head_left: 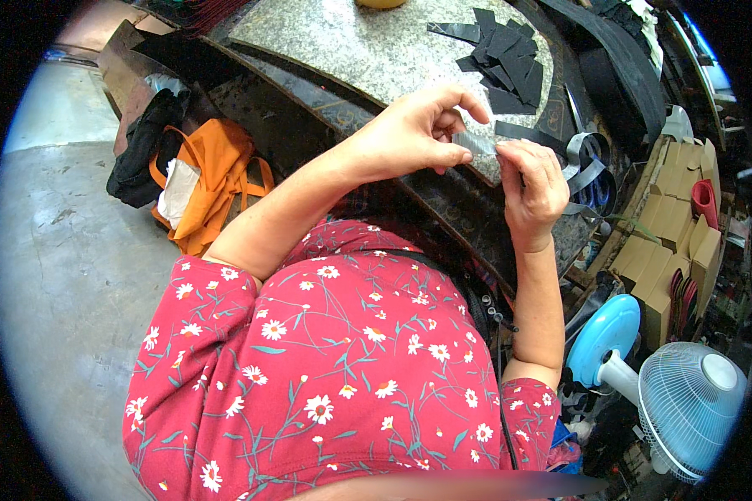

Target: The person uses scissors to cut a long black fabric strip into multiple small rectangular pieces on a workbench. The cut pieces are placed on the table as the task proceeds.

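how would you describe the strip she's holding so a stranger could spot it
Start at the speckled granite slab. At its near edge, the left hand and right hand pinch a short grey strip between them. Unlike the black cut pieces piled on the slab, it is held up.

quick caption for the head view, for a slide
Left hand and right hand pinch a grey strip over a granite slab strewn with black cut pieces.
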Motion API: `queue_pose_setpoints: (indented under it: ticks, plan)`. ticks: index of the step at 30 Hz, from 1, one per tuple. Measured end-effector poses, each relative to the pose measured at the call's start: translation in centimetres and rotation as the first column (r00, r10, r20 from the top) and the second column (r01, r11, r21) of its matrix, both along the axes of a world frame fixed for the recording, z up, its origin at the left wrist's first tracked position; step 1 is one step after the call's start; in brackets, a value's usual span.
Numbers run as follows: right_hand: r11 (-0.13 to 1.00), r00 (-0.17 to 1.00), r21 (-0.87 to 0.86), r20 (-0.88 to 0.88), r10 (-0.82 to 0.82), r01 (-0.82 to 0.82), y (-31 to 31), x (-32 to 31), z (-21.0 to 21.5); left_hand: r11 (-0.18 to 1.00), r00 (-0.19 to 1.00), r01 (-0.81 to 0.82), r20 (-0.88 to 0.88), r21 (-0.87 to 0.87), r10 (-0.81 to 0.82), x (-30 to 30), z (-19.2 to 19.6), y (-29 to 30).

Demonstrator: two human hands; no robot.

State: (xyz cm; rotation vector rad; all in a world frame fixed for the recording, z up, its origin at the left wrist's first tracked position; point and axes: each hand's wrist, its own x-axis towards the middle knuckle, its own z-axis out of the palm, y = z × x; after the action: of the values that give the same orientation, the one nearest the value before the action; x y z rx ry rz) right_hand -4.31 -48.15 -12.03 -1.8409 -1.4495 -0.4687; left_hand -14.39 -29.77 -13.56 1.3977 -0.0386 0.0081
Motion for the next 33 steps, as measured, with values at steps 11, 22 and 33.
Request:
queue_pose_setpoints:
  ticks: [11, 22, 33]
  plan:
    - [1.000, 0.602, 0.018, -0.799, 0.000, 0.023, -0.5, -1.2, 0.1, 0.952, 0.982, -0.187, 0.021, 0.243, 0.188, 0.3, 0.2, -0.7]
    - [0.978, 0.758, -0.206, -0.642, -0.113, -0.029, -3.5, -1.1, 2.0, 0.930, 0.955, -0.160, -0.291, -0.332, 0.060, 0.4, -0.2, 0.2]
    - [0.925, 0.651, -0.364, -0.729, -0.214, -0.104, -4.2, -1.3, 3.2, 0.981, 0.986, 0.086, -0.157, 0.172, -0.059, -1.0, 0.5, -2.0]
